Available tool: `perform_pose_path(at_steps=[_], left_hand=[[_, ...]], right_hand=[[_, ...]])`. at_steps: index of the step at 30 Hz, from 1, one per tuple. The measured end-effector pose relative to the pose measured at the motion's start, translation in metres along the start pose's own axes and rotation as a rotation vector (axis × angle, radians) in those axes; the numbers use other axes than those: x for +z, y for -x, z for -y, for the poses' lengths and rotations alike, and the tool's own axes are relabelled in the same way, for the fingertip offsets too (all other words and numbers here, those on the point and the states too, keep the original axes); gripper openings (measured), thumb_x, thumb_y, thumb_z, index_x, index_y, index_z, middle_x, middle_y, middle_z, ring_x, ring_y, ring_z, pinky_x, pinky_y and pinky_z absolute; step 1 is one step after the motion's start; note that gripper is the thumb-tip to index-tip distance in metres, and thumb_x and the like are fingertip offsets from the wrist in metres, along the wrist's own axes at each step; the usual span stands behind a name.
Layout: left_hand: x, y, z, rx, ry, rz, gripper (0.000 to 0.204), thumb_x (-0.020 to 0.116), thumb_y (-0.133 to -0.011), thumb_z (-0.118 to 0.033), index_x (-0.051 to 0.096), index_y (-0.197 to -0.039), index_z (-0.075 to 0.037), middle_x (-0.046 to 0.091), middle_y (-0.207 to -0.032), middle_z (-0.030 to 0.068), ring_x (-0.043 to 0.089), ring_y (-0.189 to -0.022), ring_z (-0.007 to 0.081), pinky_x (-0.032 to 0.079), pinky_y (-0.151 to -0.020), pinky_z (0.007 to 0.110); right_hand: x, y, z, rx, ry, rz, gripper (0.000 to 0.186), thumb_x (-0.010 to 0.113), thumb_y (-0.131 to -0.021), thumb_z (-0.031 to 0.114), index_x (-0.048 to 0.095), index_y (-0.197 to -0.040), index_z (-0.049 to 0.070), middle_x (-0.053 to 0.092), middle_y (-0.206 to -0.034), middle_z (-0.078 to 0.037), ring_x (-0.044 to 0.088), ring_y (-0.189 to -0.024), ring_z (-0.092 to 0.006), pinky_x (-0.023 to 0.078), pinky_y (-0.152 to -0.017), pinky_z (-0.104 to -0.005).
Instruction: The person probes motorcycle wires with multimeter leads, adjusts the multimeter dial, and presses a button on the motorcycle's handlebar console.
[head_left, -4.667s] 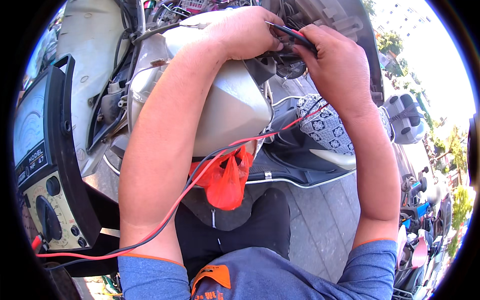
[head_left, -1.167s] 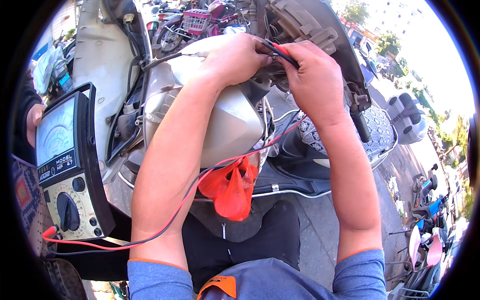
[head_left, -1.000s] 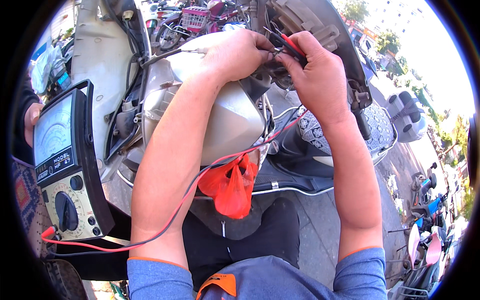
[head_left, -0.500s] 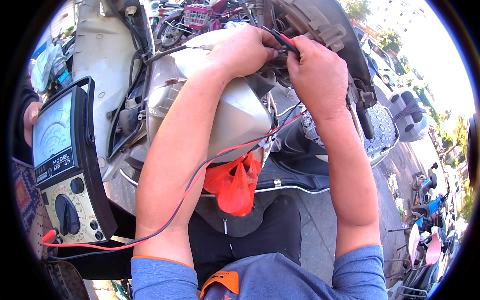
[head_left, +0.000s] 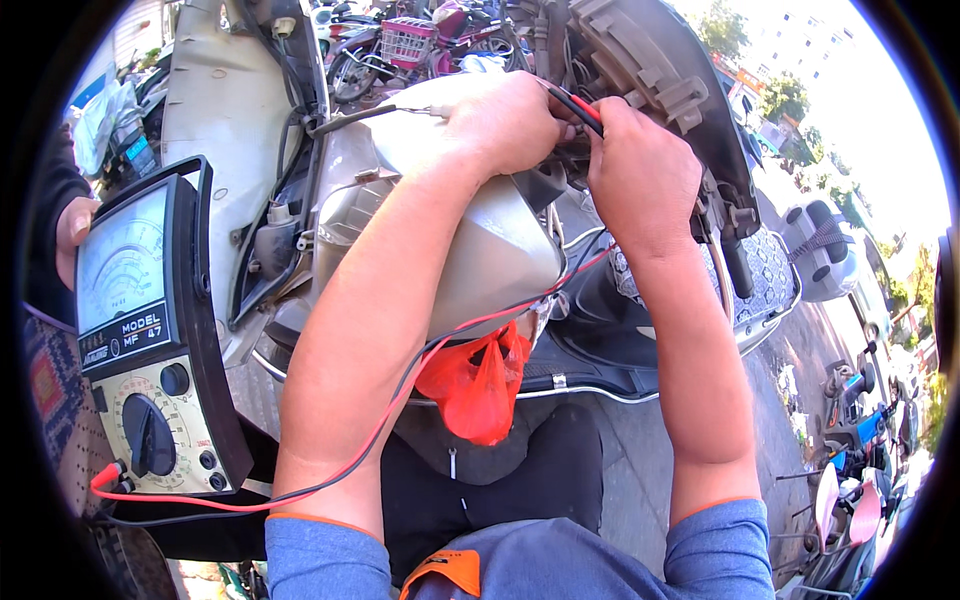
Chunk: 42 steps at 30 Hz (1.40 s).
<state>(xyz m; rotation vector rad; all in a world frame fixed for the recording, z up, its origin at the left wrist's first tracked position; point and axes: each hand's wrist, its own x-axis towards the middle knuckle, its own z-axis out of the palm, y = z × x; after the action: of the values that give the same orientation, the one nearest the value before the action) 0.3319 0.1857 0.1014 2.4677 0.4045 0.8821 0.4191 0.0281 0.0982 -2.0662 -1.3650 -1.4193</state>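
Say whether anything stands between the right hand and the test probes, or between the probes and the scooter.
Nothing visible stands between the right hand and the test probes; they are in its grip. At their far ends, the left hand hides part of the scooter, so whether anything blocks them cannot be told.

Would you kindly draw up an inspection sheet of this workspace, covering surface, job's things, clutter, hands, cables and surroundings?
Surface: grey paving beneath a scooter with a pale panel.
Job's things: analog multimeter at left, another person's hand at its edge; red and black test probes.
Clutter: red plastic bag below the panel.
Hands: right hand holds the probes; left hand beside it, its grip unclear.
Cables: red and black leads cross the left forearm.
Surroundings: parked two-wheelers, pink basket.
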Motion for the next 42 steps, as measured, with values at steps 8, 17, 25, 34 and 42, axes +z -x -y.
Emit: perform_pose_path(at_steps=[8, 17, 25, 34, 42], left_hand=[[-0.002, 0.000, -0.001, -0.010, -0.051, 0.015, 0.028, 0.081, -0.096, -0.029, 0.087, -0.117, -0.012, 0.083, -0.095, 0.0132, 0.080, -0.089, 0.0284, 0.061, -0.087, 0.040], [-0.001, 0.003, 0.002, 0.096, -0.083, -0.013, 0.027, 0.079, -0.097, -0.028, 0.086, -0.118, -0.013, 0.083, -0.096, 0.0139, 0.079, -0.088, 0.0295, 0.061, -0.086, 0.042], [0.001, 0.006, -0.004, 0.031, -0.048, -0.020, 0.027, 0.078, -0.097, -0.026, 0.085, -0.118, -0.012, 0.083, -0.098, 0.0135, 0.078, -0.089, 0.0295, 0.060, -0.086, 0.042], [-0.003, 0.009, -0.002, 0.036, -0.090, -0.096, 0.028, 0.074, -0.096, -0.031, 0.084, -0.116, -0.013, 0.082, -0.103, 0.0167, 0.079, -0.097, 0.0351, 0.059, -0.088, 0.045], [0.000, 0.130, 0.015, 0.117, 0.255, -0.511, 0.025, 0.063, -0.107, -0.011, 0.078, -0.125, 0.000, 0.081, -0.113, 0.0119, 0.076, -0.105, 0.0216, 0.058, -0.094, 0.034]], right_hand=[[0.001, -0.002, 0.007, 0.059, 0.069, 0.068, 0.006, 0.072, -0.092, 0.012, 0.069, -0.097, 0.011, 0.079, -0.087, -0.011, 0.079, -0.082, -0.0344, 0.061, -0.069, -0.0469], [-0.002, -0.005, -0.005, -0.030, -0.013, 0.089, 0.005, 0.072, -0.093, 0.010, 0.068, -0.095, 0.011, 0.079, -0.087, -0.010, 0.079, -0.084, -0.0352, 0.061, -0.070, -0.0479], [0.003, 0.002, -0.006, -0.060, -0.066, -0.015, 0.004, 0.067, -0.092, 0.009, 0.068, -0.095, 0.012, 0.076, -0.087, -0.008, 0.077, -0.081, -0.0356, 0.061, -0.070, -0.0473], [-0.015, 0.011, 0.004, -0.031, -0.354, -0.188, 0.015, 0.069, -0.099, 0.013, 0.076, -0.112, 0.012, 0.078, -0.107, -0.010, 0.077, -0.093, -0.0360, 0.061, -0.080, -0.0452], [-0.089, 0.152, 0.016, 0.802, -2.077, 0.110, 0.031, 0.049, -0.121, 0.033, 0.054, -0.110, 0.005, 0.048, -0.074, -0.002, 0.036, -0.048, -0.0071, 0.032, -0.044, -0.0230]])
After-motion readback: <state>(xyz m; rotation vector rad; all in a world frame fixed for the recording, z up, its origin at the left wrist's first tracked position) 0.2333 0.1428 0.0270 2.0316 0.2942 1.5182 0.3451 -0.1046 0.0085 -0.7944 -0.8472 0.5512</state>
